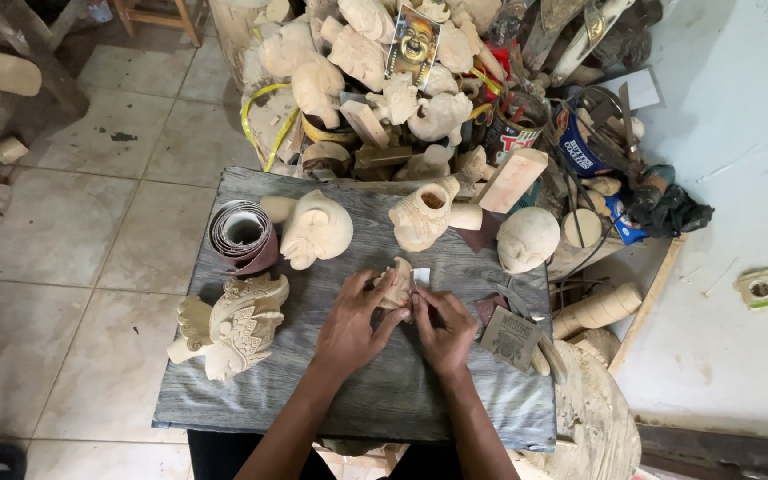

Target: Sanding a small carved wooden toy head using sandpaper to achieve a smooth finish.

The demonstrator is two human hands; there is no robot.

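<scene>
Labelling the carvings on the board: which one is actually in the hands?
The small pale carving at the board's middle, gripped between the left hand and right hand. The ornate winged one, the heads and the jug-shaped one lie untouched.

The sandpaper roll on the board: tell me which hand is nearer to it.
Left. The left hand lies below and right of the sandpaper roll, holding the small pale carving. The right hand is farther right, beyond that carving.
</scene>
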